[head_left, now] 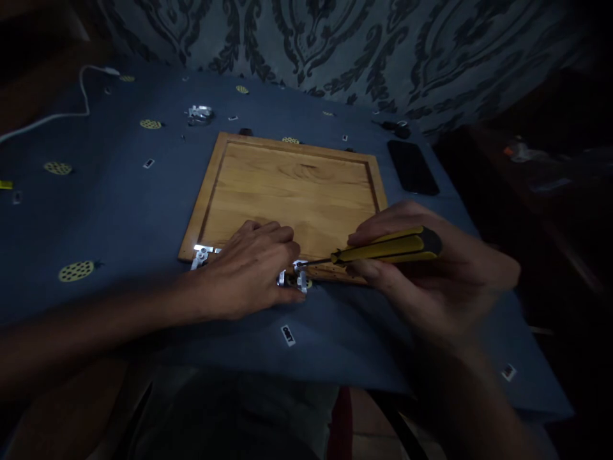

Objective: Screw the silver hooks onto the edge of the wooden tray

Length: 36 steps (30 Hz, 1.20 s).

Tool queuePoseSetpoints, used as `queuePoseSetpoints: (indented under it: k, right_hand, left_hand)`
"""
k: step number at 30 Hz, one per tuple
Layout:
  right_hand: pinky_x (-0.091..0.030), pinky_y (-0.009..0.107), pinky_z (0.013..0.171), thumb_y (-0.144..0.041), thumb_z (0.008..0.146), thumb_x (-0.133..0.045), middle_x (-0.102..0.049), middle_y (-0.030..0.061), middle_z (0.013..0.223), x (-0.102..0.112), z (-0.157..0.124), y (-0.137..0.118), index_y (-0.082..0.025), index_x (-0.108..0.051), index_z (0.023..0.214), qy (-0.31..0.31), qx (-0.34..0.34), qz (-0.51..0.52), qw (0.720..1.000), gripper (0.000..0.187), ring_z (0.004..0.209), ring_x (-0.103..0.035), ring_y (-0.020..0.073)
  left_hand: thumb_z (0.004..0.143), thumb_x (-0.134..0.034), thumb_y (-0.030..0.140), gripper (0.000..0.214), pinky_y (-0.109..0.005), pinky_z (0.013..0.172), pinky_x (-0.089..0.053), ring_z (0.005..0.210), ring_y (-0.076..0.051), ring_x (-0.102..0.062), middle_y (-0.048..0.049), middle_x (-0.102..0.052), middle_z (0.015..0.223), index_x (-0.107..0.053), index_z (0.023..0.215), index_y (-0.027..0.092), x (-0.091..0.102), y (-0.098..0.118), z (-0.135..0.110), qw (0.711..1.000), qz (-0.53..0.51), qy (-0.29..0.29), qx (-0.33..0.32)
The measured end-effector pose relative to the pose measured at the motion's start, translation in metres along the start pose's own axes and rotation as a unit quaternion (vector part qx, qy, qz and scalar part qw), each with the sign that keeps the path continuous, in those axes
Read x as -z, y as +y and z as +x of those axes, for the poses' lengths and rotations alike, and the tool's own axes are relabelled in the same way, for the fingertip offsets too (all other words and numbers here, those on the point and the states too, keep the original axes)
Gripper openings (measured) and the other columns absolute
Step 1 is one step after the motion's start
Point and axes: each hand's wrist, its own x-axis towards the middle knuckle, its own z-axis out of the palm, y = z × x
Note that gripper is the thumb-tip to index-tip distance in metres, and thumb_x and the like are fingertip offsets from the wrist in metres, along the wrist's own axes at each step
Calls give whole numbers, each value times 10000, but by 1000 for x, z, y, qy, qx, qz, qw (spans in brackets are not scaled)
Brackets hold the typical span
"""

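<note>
A wooden cabinet door [292, 198] with a raised frame lies flat in front of me. My left hand [253, 268] rests on its near edge, fingers curled and thumb against a metal hinge [301, 280], gripping it. Closed around the yellow and black handle of a screwdriver [383, 248] is my right hand [445, 281]. The screwdriver's shaft points left, its tip at the hinge; the screw itself is too small to make out. Left of my left hand, another metal hinge [200, 257] sits at the door's near left corner.
Beyond the door's far left corner lies a loose metal hinge [199, 115]. A black phone [412, 167] is to the right, with a small dark object [400, 129] behind it. A white cable [85, 96] crosses the far left of the blue tablecloth [119, 211]. Patterned wallpaper [297, 38] rises behind.
</note>
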Motion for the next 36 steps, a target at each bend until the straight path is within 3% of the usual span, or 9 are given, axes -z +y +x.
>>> queuePoseSetpoints:
  k: [7,12,16,25,36]
  right_hand:
    - [-532,348,574,-162,797,-848,-698,3,733,-4,-1,-1,-246,-700,759,27,-34,-12,999,173,672,-660,194]
    - [-531,331,575,-99,769,-831,-735,22,782,-3,-4,4,-221,-740,866,64,-1,-9,998,180,664,-654,176]
    - [-478,334,525,-139,839,-753,-717,27,772,-3,-7,3,-230,-782,932,132,-32,-23,990,133,635,-628,172]
    - [-496,332,538,-114,846,-722,-717,22,779,-2,-7,2,-241,-743,919,68,-21,-20,997,148,659,-646,178]
    - [-497,384,587,-156,883,-713,-711,9,795,-2,-5,-6,-303,-706,895,39,-59,-50,996,148,686,-633,213]
  left_hand:
    - [882,-787,456,310,-406,924,-410,1038,-252,-591,-37,-633,1019,-694,965,172,-1,1,-1,1000,-11,4,-1]
    - [887,-785,455,315,-409,930,-412,1032,-254,-589,-43,-629,1019,-696,966,163,-1,0,-1,1000,-5,0,2]
    - [891,-784,470,329,-406,932,-413,1080,-266,-586,-48,-634,1047,-685,962,164,-1,0,-2,1000,0,2,-1]
    - [880,-797,470,339,-414,940,-417,1064,-263,-583,-48,-636,1046,-687,972,163,-1,1,-1,1000,5,3,2]
    - [880,-793,469,336,-400,932,-418,1031,-257,-587,-48,-631,1017,-690,978,164,-1,1,-1,1000,10,7,-2]
